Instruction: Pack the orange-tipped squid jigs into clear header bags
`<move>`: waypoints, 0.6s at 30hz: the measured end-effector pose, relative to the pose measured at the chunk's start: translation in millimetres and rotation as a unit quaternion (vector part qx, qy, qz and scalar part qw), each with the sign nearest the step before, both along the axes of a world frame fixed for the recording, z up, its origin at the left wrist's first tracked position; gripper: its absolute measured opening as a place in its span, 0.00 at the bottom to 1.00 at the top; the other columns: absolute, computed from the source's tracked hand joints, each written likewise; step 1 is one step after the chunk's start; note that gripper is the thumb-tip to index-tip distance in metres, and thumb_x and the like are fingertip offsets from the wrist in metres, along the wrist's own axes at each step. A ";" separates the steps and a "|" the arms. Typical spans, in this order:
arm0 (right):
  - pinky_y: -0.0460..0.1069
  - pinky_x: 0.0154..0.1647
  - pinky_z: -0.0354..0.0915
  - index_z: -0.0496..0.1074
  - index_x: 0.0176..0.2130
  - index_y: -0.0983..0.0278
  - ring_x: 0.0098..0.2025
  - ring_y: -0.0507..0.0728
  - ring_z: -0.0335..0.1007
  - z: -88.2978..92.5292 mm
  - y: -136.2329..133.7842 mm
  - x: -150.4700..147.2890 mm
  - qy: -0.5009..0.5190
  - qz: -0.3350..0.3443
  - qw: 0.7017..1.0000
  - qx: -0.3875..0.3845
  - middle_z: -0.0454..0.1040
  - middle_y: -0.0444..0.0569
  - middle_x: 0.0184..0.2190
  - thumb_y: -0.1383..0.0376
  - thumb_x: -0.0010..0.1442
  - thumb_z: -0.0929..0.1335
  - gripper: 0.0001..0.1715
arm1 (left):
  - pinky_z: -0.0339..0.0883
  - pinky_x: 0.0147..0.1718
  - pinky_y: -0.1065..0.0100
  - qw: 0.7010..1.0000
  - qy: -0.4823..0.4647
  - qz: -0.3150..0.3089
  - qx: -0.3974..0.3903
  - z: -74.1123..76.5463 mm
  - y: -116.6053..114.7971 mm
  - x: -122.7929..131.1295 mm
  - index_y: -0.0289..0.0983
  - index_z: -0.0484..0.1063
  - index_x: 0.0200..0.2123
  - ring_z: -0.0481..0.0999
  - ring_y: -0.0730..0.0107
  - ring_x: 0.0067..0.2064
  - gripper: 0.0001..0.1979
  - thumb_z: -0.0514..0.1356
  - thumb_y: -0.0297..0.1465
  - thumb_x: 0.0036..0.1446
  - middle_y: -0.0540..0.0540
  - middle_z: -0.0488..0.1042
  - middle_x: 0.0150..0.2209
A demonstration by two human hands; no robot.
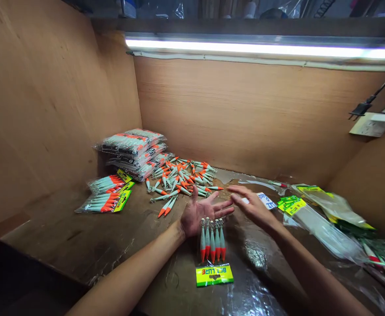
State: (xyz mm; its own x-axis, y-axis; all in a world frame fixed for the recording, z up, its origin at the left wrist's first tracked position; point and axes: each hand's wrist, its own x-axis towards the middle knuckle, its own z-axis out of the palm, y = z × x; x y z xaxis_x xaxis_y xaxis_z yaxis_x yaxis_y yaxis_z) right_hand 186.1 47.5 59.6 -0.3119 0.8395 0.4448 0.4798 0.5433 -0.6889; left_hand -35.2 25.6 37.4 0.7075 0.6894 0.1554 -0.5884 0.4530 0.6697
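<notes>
My left hand [200,215] is palm up with its fingers spread, holding nothing. Just below its palm lies a clear packet of several squid lures [213,241], pale green with orange ends and hooks toward the hand. Its yellow and green header card [214,275] faces the table's near side. My right hand [251,206] hovers to the right, fingers stretched toward the left fingertips and nothing visible in its grasp. A small white patch shows by its fingers; I cannot tell what it is. Beyond my hands spreads a pile of loose squid lures [182,175].
Filled lure packets [105,199] lie at left, before a stack of bulk lure bags [133,151]. To the right are yellow-green header cards [291,204], clear empty bags [327,228] and a white handwritten label [266,200]. Wooden panels enclose the table; a light tube [261,47] runs above.
</notes>
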 end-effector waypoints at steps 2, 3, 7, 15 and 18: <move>0.60 0.54 0.67 0.80 0.39 0.61 0.52 0.64 0.72 -1.1 -6.0 -25.4 0.042 0.078 0.993 -0.080 0.74 0.54 0.53 0.49 0.58 0.70 0.20 | 0.55 0.59 0.50 1.000 0.009 0.007 0.005 0.3 -1.2 0.2 0.38 0.51 0.67 0.66 0.48 0.61 0.49 0.45 0.66 0.53 0.33 0.66 0.61; 0.58 0.49 0.70 0.80 0.34 0.62 0.48 0.63 0.74 -2.6 -6.4 -32.2 0.071 0.088 0.988 -0.109 0.76 0.54 0.51 0.49 0.56 0.71 0.19 | 0.56 0.58 0.50 1.000 0.017 0.009 0.006 -0.5 -1.1 -0.6 0.38 0.54 0.66 0.67 0.48 0.60 0.48 0.45 0.66 0.53 0.33 0.68 0.60; 0.50 0.33 0.68 0.76 0.28 0.65 0.30 0.56 0.73 -12.9 6.1 -22.6 0.132 0.000 0.982 -0.138 0.78 0.49 0.29 0.52 0.55 0.72 0.18 | 0.62 0.54 0.50 0.996 0.090 -0.012 0.004 -11.9 2.3 -4.0 0.36 0.62 0.62 0.73 0.48 0.55 0.41 0.57 0.58 0.54 0.33 0.73 0.54; 0.50 0.36 0.66 0.76 0.42 0.63 0.34 0.56 0.73 -11.6 9.1 -5.5 0.077 -0.044 0.996 -0.020 0.78 0.47 0.33 0.62 0.60 0.69 0.11 | 0.69 0.37 0.66 0.956 0.248 0.134 0.081 -38.4 -2.3 13.2 0.30 0.77 0.40 0.77 0.65 0.33 0.23 0.76 0.34 0.41 0.42 0.78 0.35; 0.50 0.40 0.66 0.73 0.48 0.61 0.37 0.55 0.72 -4.1 2.6 -9.6 0.060 -0.048 0.996 0.053 0.76 0.48 0.38 0.68 0.61 0.67 0.15 | 0.70 0.38 0.65 0.959 0.237 0.143 0.065 -40.4 -2.8 14.2 0.30 0.77 0.43 0.78 0.64 0.35 0.25 0.75 0.34 0.42 0.41 0.79 0.38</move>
